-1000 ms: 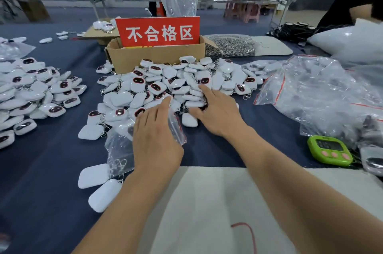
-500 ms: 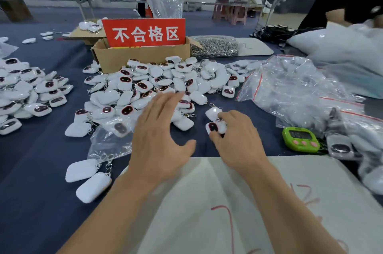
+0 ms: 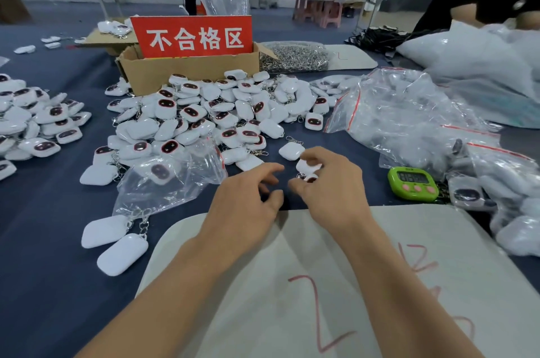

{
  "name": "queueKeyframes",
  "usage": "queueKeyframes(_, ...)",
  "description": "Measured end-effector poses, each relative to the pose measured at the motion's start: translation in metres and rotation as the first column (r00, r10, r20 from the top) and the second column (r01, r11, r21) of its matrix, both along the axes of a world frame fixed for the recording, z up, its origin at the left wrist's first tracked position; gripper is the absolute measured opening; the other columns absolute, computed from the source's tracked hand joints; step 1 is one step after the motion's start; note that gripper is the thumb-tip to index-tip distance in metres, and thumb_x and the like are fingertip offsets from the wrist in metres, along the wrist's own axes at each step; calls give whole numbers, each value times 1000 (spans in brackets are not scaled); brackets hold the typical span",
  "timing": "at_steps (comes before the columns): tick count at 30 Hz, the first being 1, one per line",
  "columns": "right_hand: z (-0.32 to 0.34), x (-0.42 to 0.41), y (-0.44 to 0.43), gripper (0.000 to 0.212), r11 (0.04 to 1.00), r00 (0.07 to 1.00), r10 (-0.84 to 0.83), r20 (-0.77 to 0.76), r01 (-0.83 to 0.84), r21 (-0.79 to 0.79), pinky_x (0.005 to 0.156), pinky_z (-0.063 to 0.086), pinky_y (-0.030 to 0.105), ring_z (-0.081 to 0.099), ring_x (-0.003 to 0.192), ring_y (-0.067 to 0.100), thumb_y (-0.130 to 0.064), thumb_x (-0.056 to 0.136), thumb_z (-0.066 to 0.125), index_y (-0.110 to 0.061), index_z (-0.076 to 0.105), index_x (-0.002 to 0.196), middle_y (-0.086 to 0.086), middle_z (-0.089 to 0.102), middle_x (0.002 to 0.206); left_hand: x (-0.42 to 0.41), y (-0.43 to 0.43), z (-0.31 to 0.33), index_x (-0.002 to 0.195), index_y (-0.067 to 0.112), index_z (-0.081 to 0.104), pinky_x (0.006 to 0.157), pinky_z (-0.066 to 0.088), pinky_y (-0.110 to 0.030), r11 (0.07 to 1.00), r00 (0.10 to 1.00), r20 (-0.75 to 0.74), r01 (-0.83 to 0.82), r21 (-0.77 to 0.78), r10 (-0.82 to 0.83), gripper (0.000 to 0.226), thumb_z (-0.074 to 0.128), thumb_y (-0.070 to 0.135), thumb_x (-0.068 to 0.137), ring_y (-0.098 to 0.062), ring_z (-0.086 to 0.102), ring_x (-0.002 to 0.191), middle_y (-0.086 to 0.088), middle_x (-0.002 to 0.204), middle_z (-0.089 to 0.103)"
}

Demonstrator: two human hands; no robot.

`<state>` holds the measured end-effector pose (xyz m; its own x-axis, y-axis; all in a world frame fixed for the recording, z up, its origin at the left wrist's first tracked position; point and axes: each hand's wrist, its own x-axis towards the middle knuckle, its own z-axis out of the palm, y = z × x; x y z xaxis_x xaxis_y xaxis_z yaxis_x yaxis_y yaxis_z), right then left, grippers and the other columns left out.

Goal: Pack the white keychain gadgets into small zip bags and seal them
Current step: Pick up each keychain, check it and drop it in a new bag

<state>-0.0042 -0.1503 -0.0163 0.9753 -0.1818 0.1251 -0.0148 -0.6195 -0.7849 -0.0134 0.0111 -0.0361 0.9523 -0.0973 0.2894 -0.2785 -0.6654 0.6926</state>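
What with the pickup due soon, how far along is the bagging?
Done: bagged gadgets lie heaped at the far right. In hand: the right hand pinches one gadget; the left hand holds nothing, beside a zip bag with a gadget showing through. Left: the large loose pile ahead and another pile at left, so much seems to remain.
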Motion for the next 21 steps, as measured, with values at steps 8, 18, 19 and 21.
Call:
queueKeyframes(8,1,-24,-11,23,1000,998,6,62,-4,-23,67,51,14,70,83,6,-11,84,75,-33,75,92,-15,75,82,1,0,5,110,38,75,75,41,-2,995,998,-65,6,-101,-13,28,69,24,87,9,63,86,28,83,70)
queueKeyframes(18,6,-11,14,9,700,984,170,-58,-79,710,68,61,29,75,74,20,-1,95,67,-7,69,101,16,78,89,6,1,16,88,56,76,64,44,-27,884,993,-107,2,-467,-59,22,68,37,80,-9,55,61,11,63,64)
queueKeyframes(19,7,-11,14,9,689,976,207,-73,-93,718,69,61,28,76,77,20,-2,97,65,-7,70,103,17,79,93,7,2,17,86,56,76,65,46,-28,869,992,-115,-4,-494,-60,23,69,35,79,-10,56,62,11,64,66)
queueKeyframes(21,7,-8,13,15,650,953,283,-105,-110,752,73,62,29,77,84,23,0,100,59,-4,72,108,19,79,99,7,4,17,87,52,78,67,52,-21,851,990,-121,-6,-525,-67,25,70,30,80,-9,66,68,12,74,75)
